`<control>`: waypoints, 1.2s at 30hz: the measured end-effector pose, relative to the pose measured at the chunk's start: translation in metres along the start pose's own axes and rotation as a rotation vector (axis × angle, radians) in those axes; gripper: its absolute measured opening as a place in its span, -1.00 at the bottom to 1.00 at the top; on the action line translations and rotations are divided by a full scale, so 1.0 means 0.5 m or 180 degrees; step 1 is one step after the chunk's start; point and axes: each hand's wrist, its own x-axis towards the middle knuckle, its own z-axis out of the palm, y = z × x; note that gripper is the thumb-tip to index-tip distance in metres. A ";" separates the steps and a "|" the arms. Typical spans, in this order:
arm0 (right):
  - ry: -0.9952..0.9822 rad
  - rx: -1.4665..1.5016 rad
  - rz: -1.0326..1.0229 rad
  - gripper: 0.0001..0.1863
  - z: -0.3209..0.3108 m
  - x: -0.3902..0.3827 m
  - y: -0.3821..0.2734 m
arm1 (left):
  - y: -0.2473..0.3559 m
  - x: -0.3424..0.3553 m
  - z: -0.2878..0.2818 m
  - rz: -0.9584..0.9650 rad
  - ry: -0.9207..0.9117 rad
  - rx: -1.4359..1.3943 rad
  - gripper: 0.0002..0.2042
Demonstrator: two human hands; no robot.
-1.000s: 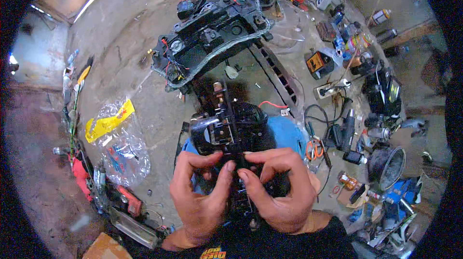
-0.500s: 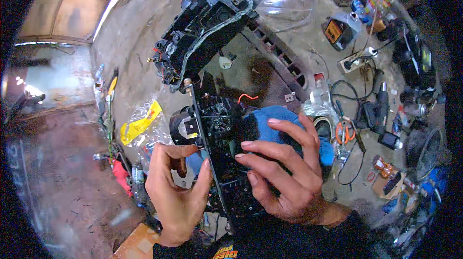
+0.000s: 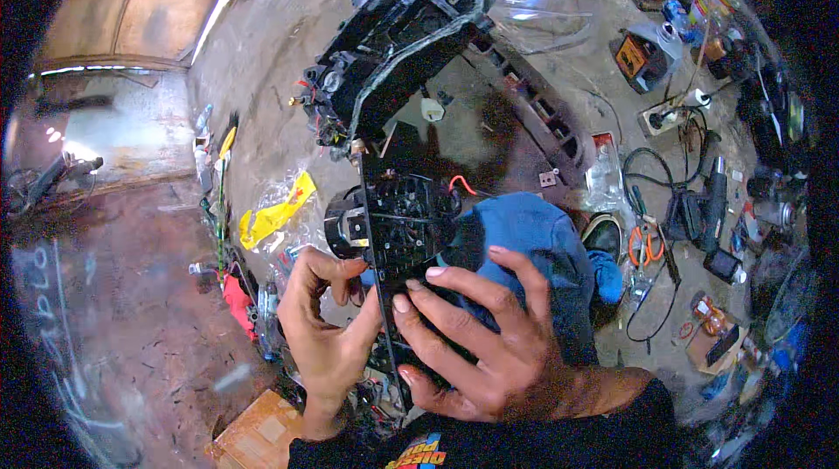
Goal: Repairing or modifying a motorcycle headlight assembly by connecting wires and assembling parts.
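In front of me stands a black headlight projector unit [image 3: 406, 220], with a round lens barrel facing left and a long thin mounting plate seen edge-on. My left hand [image 3: 328, 320] pinches at the plate's left side, below the barrel, with bent index finger and thumb. My right hand [image 3: 489, 342] lies against the right side, its curled fingertips on the black body and its thumb lower at the plate. Both palms hide the unit's lower part. Beyond it rests an opened black headlight housing [image 3: 384, 49] with a pale sealant edge.
My blue-trousered knee [image 3: 533, 229] is just right of the unit. A yellow strip [image 3: 278, 211] on clear plastic lies left. Farther right are orange-handled scissors [image 3: 645, 246], a heat gun [image 3: 712, 207], cables and a power strip [image 3: 673, 112]. Cardboard [image 3: 258, 434] lies at lower left.
My right hand has moved left and down, from hovering beside the unit to fingers against it. My left hand keeps its pinch. The whole view has shifted slightly.
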 end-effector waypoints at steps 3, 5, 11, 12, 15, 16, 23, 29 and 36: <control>0.0065 -0.0025 -0.0083 -0.59 0.012 0.004 -0.014 | -0.016 -0.004 -0.010 0.0194 0.0006 0.0126 -0.78; 0.0117 -0.0093 -0.0161 -0.61 0.024 0.009 -0.032 | -0.033 -0.003 -0.017 0.0133 0.0020 -0.0262 -0.77; 0.0177 -0.0297 -0.0369 -0.64 0.058 0.029 -0.074 | -0.090 -0.015 -0.033 -0.0180 0.0209 -0.1124 -0.76; 0.0122 -0.0359 -0.0396 -0.62 0.061 0.031 -0.077 | -0.098 -0.018 -0.035 -0.0310 0.0205 -0.1314 -0.77; 0.0041 -0.0404 -0.0451 -0.57 0.070 0.036 -0.088 | -0.115 -0.027 -0.049 -0.0744 0.0112 -0.1665 -0.84; 0.0005 -0.0412 -0.0431 -0.53 0.073 0.036 -0.091 | -0.117 -0.032 -0.054 -0.1131 0.0030 -0.2028 -0.86; -0.0061 -0.0450 -0.0478 -0.47 0.088 0.036 -0.102 | -0.139 -0.035 -0.074 -0.1285 -0.0452 -0.3607 -0.79; -0.0128 -0.0430 -0.0438 -0.47 0.095 0.038 -0.102 | -0.145 -0.040 -0.073 -0.1171 -0.0426 -0.3881 -0.76; -0.0138 -0.0407 -0.0379 -0.46 0.093 0.033 -0.105 | -0.110 -0.058 -0.069 -0.1279 -0.0032 -0.3836 -0.68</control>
